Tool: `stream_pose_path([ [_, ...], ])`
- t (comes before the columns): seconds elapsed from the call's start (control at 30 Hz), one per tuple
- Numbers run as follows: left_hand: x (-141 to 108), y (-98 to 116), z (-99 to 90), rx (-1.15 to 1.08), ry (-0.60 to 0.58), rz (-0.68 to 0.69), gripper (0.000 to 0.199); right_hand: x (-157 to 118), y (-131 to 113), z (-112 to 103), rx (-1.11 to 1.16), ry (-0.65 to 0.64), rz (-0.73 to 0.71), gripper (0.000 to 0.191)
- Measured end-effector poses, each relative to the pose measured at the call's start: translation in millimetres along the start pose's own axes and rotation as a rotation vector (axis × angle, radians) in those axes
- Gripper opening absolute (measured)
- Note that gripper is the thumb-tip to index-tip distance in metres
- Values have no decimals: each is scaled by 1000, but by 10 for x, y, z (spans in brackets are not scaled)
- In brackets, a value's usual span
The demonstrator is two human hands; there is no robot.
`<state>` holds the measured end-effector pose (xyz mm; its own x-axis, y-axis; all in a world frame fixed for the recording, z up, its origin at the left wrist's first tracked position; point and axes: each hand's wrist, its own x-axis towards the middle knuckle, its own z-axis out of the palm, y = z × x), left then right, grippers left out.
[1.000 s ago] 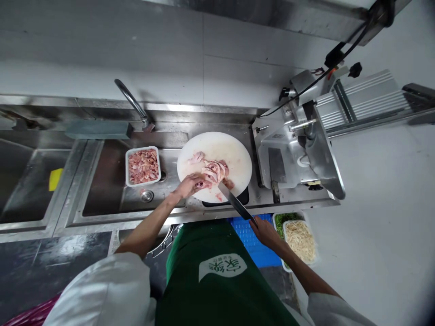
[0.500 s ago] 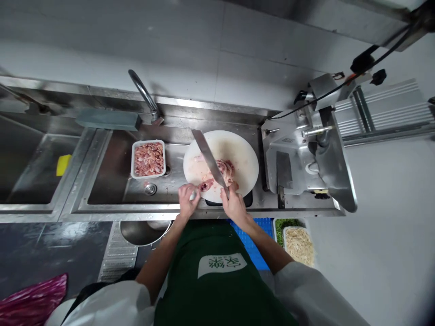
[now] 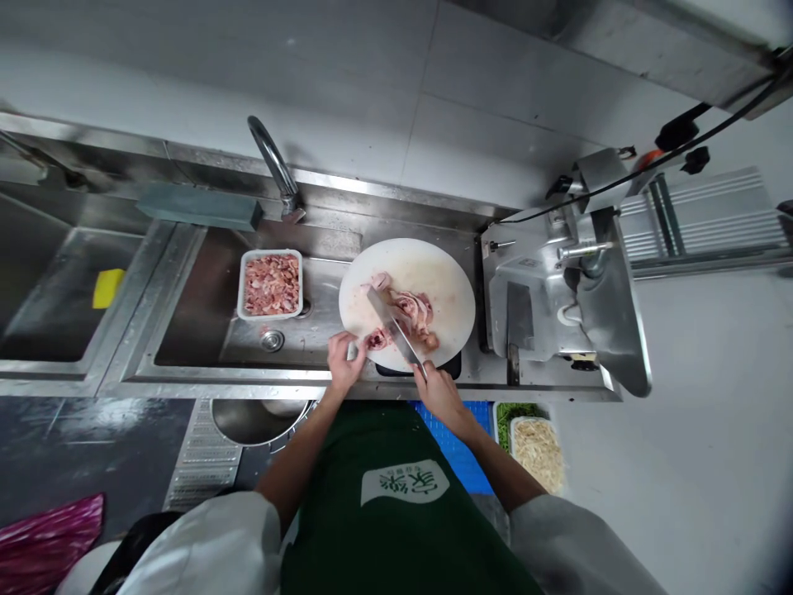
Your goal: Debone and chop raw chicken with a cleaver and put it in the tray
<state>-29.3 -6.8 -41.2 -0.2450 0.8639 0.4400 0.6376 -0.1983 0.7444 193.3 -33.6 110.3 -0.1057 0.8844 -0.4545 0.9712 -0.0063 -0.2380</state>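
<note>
My right hand [image 3: 439, 390] is closed round the handle of a cleaver [image 3: 391, 321]. Its broad blade slants to the upper left across raw meat on a round white cutting board [image 3: 443, 273]. My left hand [image 3: 344, 362] is closed at the board's lower left edge, pinching the pale end of a piece of raw meat [image 3: 377, 338] whose red part lies by the blade. Right of the cleaver lies a larger heap of raw, pale-skinned meat [image 3: 416, 309]. The blade hides part of the meat, and my fingers cover the pinched end.
In the sink at left stands a white tub of chopped meat [image 3: 271, 284], below a faucet [image 3: 276, 169]. A slicing machine [image 3: 557, 281] stands right of the board, a second cleaver [image 3: 519, 322] on it. Lower right is a tub of pale shreds [image 3: 538, 453].
The cleaver blade has come down and its tip has swung nearer to the meat. My left hand stays at the board's edge, still pinching. The whole view has shifted slightly.
</note>
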Motion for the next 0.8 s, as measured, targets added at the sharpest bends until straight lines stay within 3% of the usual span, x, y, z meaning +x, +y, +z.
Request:
stream_pose_path([
  [0.07,-45,-11,-93,46,134,-35,13,60,-205,-67,45,136,-23,43],
  [0.1,-66,-16,-116,56,132,-20,14,114,-304,-57,66,183,-26,45],
  [0.17,-96,-18,-98,50,-1,50,18,250,-455,54,81,168,-9,44],
  [0.23,-111,-18,-15,20,-182,112,19,382,-516,236,75,59,7,41],
  [0.3,-116,-26,83,-25,-297,138,17,471,-497,403,74,-33,9,38],
  [0.4,-117,-52,158,-71,-340,110,17,512,-427,506,90,-48,-2,36],
  [0.5,-95,-81,137,-84,-340,75,24,526,-406,478,108,-67,-10,36],
  [0.6,-37,-115,112,-104,-370,139,33,585,-391,442,140,-67,-18,36],
  [0.8,45,-168,169,-119,-431,187,14,630,-240,354,144,-58,-93,35],
])
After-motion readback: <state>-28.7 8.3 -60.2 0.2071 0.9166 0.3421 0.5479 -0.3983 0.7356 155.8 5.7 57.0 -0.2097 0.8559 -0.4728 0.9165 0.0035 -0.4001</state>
